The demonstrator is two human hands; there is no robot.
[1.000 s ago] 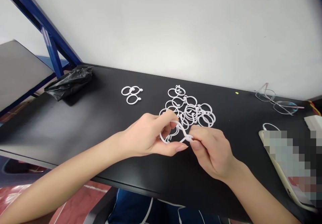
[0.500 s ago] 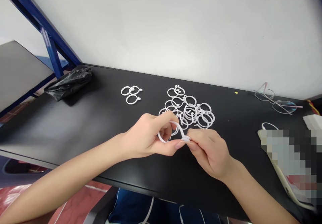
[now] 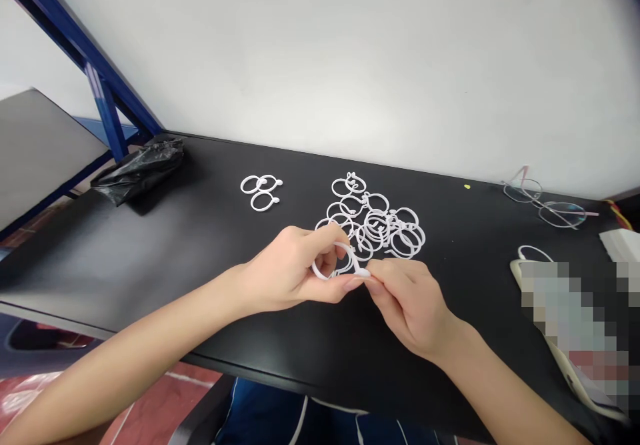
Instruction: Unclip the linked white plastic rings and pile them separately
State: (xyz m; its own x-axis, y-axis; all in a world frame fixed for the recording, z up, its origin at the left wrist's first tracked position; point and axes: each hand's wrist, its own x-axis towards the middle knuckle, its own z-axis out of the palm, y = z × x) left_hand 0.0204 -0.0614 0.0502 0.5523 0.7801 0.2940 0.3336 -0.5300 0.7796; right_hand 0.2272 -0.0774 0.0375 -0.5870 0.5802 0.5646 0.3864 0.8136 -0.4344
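Presently, left hand (image 3: 303, 265) curls around one white ring (image 3: 357, 264); right hand (image 3: 413, 305) pinches its tab (image 3: 364, 273). Loose rings (image 3: 379, 223) lie beyond, on the tabletop (image 3: 200, 231).

The black desk (image 3: 125, 265) backs onto a plain, pale wall (image 3: 350, 65). There's a crumpled black plastic bag (image 3: 140, 171) at the desk's far left corner, and a blue metal frame (image 3: 107, 115) just past that corner. Thin-rimmed glasses (image 3: 563, 214) are lying near the desk's back edge, toward the right, and some tiny yellow bit (image 3: 467, 187) is along that same edge. Pretty sure that's a phone (image 3: 565, 331) on the desk's right end, screen pixelated. Reddish floor tiles (image 3: 170, 391) show below the desk's front edge.
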